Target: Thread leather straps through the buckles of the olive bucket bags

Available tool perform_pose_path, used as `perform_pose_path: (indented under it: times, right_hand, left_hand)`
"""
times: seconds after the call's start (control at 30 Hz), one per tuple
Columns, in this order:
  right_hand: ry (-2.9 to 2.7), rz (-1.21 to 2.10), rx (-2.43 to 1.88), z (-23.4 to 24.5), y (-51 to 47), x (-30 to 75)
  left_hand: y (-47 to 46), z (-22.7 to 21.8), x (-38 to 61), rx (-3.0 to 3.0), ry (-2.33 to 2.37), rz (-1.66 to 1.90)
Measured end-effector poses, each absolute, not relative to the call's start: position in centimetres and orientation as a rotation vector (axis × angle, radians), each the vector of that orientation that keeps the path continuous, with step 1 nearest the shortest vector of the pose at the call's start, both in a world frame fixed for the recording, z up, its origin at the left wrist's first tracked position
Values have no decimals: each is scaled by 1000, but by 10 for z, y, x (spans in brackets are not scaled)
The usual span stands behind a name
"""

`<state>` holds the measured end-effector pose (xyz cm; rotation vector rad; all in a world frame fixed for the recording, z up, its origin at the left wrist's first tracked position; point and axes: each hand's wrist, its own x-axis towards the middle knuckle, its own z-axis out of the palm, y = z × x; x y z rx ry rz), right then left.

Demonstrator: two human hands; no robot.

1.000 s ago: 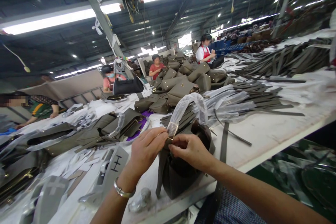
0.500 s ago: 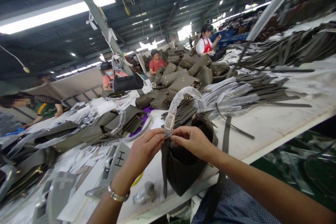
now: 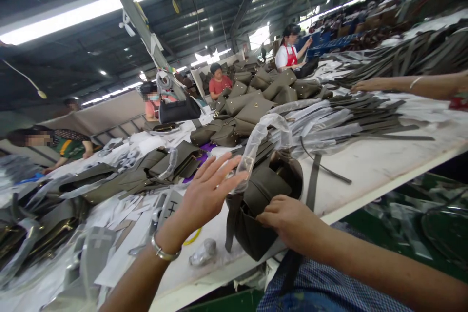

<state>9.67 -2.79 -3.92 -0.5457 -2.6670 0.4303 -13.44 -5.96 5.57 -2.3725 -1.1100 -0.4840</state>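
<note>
An olive-grey handbag (image 3: 256, 240) stands at the front edge of the table, in the middle of the head view. Its arched handle (image 3: 265, 124) is wrapped in clear plastic, with a gold buckle (image 3: 249, 164) showing through. My left hand (image 3: 204, 194) is open, fingers stretched out beside the buckle; whether they touch the handle I cannot tell. With fingers curled, my right hand (image 3: 292, 218) grips the bag's front edge below the flap (image 3: 268, 190). A loose strap (image 3: 313, 183) hangs down at the bag's right side.
More bags (image 3: 252, 117) are heaped behind, others (image 3: 135, 175) to the left. Plastic-wrapped straps (image 3: 325, 124) lie right of the bag. A grey shaped piece (image 3: 89, 253) and a plastic-wrapped lump (image 3: 203, 252) lie nearby. A co-worker's arm (image 3: 398, 84) reaches in from the right.
Both hands have left the handle's buckle end. My left hand has opened; my right hand has moved down to the bag's front edge. A co-worker's arm has come in at right.
</note>
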Motion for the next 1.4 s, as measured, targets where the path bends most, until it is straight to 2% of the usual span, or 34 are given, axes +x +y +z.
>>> perform_pose_path:
  times: [0.17, 0.33, 0.43, 0.63, 0.77, 0.97, 1.23, 1.4]
  right_hand:
    - [-2645, 385, -496, -25, -16, 125]
    - [-2592, 181, -512, -9, 13, 161]
    - [-2532, 58, -548, -6, 38, 177]
    - [-2350, -33, -665, -21, 45, 202]
    - [-1902, 148, -942, -43, -10, 214]
    - [-1763, 465, -1238, -73, -67, 205]
    - [-1582, 687, -1087, -85, -74, 191]
    - [-1497, 729, -1000, -85, -78, 179]
  left_hand:
    - [-39, 98, -96, -2640, -726, 124]
    - [-31, 109, -73, -2797, -780, 441]
    - [-27, 99, -60, -2851, -963, 491]
    - [-9, 74, -31, -2912, -1223, 359]
    - [6, 71, -15, -2945, -1326, 413]
    - [15, 80, 7, -3058, -1420, 547]
    - [0, 84, 32, -2921, -1736, 824]
    - [0, 75, 39, -2867, -1621, 835]
